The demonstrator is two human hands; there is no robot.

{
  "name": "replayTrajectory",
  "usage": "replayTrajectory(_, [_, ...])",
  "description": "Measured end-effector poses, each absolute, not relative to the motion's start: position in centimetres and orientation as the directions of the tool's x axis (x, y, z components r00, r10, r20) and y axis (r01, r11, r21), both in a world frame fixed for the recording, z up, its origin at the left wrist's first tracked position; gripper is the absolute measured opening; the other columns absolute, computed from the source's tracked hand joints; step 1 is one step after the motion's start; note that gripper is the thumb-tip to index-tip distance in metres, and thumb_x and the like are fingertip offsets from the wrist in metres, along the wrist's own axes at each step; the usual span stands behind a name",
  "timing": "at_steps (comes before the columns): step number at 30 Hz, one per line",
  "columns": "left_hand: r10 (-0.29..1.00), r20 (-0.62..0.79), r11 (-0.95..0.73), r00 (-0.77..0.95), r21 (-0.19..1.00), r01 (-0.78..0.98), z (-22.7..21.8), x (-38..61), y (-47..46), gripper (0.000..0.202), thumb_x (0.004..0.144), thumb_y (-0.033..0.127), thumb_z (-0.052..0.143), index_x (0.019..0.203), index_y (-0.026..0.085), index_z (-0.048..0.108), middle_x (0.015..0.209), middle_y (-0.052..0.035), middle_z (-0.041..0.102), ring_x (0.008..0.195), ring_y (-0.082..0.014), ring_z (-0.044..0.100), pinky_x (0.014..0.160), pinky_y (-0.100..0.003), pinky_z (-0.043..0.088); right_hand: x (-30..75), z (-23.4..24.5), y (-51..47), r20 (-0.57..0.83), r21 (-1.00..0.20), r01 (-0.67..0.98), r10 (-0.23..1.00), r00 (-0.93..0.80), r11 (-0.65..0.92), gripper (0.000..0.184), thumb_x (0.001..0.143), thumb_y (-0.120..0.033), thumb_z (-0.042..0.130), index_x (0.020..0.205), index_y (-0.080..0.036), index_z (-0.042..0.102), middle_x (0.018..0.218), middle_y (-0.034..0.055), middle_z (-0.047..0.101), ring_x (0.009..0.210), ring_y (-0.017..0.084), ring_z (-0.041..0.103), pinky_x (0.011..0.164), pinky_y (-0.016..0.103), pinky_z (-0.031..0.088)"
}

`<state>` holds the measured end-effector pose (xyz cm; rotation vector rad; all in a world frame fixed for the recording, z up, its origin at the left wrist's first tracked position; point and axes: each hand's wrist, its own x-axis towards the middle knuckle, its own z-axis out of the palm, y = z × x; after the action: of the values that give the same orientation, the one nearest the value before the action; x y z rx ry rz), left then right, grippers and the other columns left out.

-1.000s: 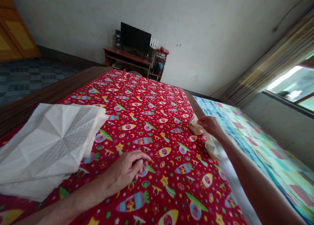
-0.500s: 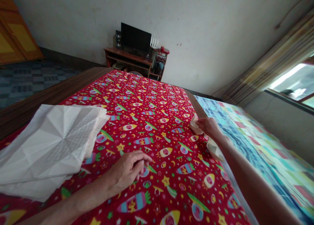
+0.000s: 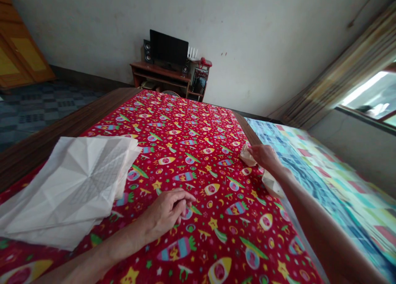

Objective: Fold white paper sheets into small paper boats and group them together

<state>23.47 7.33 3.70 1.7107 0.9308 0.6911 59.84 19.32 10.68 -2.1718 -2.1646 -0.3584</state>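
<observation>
My left hand (image 3: 170, 209) rests on the red patterned cloth (image 3: 198, 176), its fingers curled in together and nothing showing in them. To its left lies a stack of creased white paper sheets (image 3: 77, 181), fold lines radiating from the top one's middle. Out to the right, my right hand (image 3: 266, 157) pinches a small folded paper piece (image 3: 247, 155) at the cloth's right edge. Nearer to me, beside my right forearm, another folded paper piece (image 3: 271, 185) sits on the cloth.
Dark wooden edging (image 3: 62, 121) borders the cloth on the left. A bed with a blue checked cover (image 3: 309, 168) adjoins on the right. Beyond the far end stand a desk (image 3: 159, 72) with a monitor (image 3: 169, 48), against the wall. A cabinet (image 3: 26, 48) is at far left.
The view has shifted slightly, so the paper stack sits a little further right. Both hands stay nearly where they were, the right still on the folded paper.
</observation>
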Motion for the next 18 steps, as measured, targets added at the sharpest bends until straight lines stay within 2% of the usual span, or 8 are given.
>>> replayTrajectory(3, [0.841, -0.002, -0.183, 0.541, 0.940, 0.288, 3.6, 23.4, 7.3, 0.031, 0.086, 0.024, 0.038, 0.098, 0.012, 0.064, 0.084, -0.0038, 0.061, 0.049, -0.0059, 0.054, 0.046, -0.017, 0.043, 57.5, 11.4, 16.5, 0.314, 0.104, 0.991, 0.948, 0.050, -0.087, 0.039, 0.093, -0.036, 0.037, 0.082, -0.017, 0.069, 0.070, 0.0100, 0.066, 0.055, 0.015, 0.053, 0.050, 0.027, 0.024])
replayTrajectory(5, [0.841, 0.014, -0.205, 0.540, 0.933, 0.296, 3.5, 23.5, 7.3, 0.032, 0.087, 0.023, 0.037, 0.099, 0.013, 0.064, 0.085, -0.0041, 0.062, 0.050, -0.0064, 0.054, 0.047, -0.017, 0.044, 54.6, 10.7, 13.8, 0.382, 0.071, 0.997, 0.924, 0.011, -0.041, 0.042, 0.094, -0.038, 0.034, 0.077, -0.018, 0.066, 0.064, 0.0080, 0.064, 0.053, 0.014, 0.051, 0.051, 0.026, 0.024])
replayTrajectory(7, [0.835, 0.039, -0.243, 0.548, 0.921, 0.305, 3.9, 23.5, 7.1, 0.032, 0.087, 0.023, 0.035, 0.099, 0.013, 0.064, 0.083, -0.0041, 0.062, 0.050, -0.0070, 0.055, 0.048, -0.018, 0.045, 51.0, 9.0, 11.0, 0.320, 0.031, 0.991, 0.938, -0.134, 0.131, 0.043, 0.094, -0.038, 0.035, 0.065, -0.018, 0.061, 0.055, 0.0050, 0.059, 0.046, 0.011, 0.046, 0.049, 0.026, 0.021])
replayTrajectory(10, [0.812, 0.125, -0.382, 0.571, 0.853, 0.356, 5.4, 23.1, 7.1, 0.032, 0.089, 0.020, 0.035, 0.100, 0.015, 0.065, 0.083, -0.0041, 0.064, 0.057, -0.0090, 0.058, 0.056, -0.020, 0.048, 46.3, 5.9, 7.2, 0.200, -0.007, 0.957, 0.939, -0.282, 0.289, 0.040, 0.094, -0.035, 0.038, 0.063, -0.019, 0.057, 0.047, 0.0002, 0.053, 0.039, 0.009, 0.037, 0.047, 0.026, 0.014])
replayTrajectory(12, [0.774, 0.255, -0.540, 0.580, 0.744, 0.393, 6.8, 21.8, 7.5, 0.032, 0.089, 0.020, 0.036, 0.102, 0.018, 0.065, 0.094, -0.0059, 0.066, 0.078, -0.0132, 0.063, 0.074, -0.024, 0.051, 44.5, 4.3, 5.7, 0.191, -0.038, 0.932, 0.918, -0.346, 0.360, 0.032, 0.094, -0.034, 0.039, 0.074, -0.019, 0.059, 0.050, -0.0011, 0.055, 0.039, 0.008, 0.036, 0.047, 0.026, 0.013])
replayTrajectory(14, [0.725, 0.347, -0.659, 0.595, 0.599, 0.455, 7.8, 19.4, 8.1, 0.034, 0.091, 0.020, 0.034, 0.106, 0.019, 0.065, 0.102, -0.0068, 0.066, 0.096, -0.0166, 0.061, 0.088, -0.028, 0.047, 43.9, 3.6, 4.9, 0.226, -0.061, 0.926, 0.909, -0.351, 0.373, 0.030, 0.094, -0.033, 0.038, 0.076, -0.019, 0.058, 0.053, -0.0006, 0.057, 0.041, 0.009, 0.039, 0.048, 0.027, 0.012])
replayTrajectory(16, [0.733, 0.381, -0.680, 0.564, 0.438, 0.588, 7.9, 16.2, 8.8, 0.032, 0.092, 0.024, 0.038, 0.111, 0.020, 0.063, 0.111, -0.0064, 0.064, 0.106, -0.0185, 0.058, 0.098, -0.031, 0.041, 44.0, 3.4, 4.8, 0.250, -0.087, 0.925, 0.906, -0.340, 0.371, 0.031, 0.095, -0.033, 0.037, 0.075, -0.019, 0.056, 0.054, -0.0002, 0.058, 0.043, 0.009, 0.041, 0.049, 0.027, 0.013])
replayTrajectory(18, [0.784, 0.369, -0.613, 0.500, 0.329, 0.718, 7.3, 12.6, 9.2, 0.034, 0.092, 0.032, 0.041, 0.117, 0.019, 0.059, 0.120, -0.0074, 0.061, 0.114, -0.0210, 0.054, 0.104, -0.034, 0.037, 44.3, 3.4, 4.9, 0.260, -0.103, 0.923, 0.906, -0.334, 0.370, 0.031, 0.095, -0.033, 0.038, 0.074, -0.019, 0.055, 0.054, -0.0002, 0.058, 0.043, 0.009, 0.042, 0.049, 0.027, 0.014])
